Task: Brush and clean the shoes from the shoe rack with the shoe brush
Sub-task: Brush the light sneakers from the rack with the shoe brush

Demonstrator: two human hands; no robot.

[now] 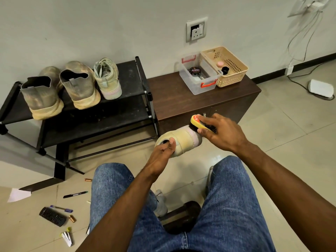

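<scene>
My left hand (164, 151) grips a pale cream shoe (183, 140) at its heel opening, thumb on the rim, holding it in the air above my knees. My right hand (221, 132) holds a yellow shoe brush (197, 121) with dark bristles, pressed against the shoe's toe end. On the black shoe rack (132, 77) to the left stand two dusty grey shoes (41, 95) (80, 86) and one pale sneaker (107, 79) matching the held one.
A dark brown cabinet (181, 95) beside the rack carries a clear plastic box (199, 75) with a polish tin and a beige basket (225, 67). Pens, batteries and a remote (52, 216) lie on the tiled floor at lower left. Cables run along the right wall.
</scene>
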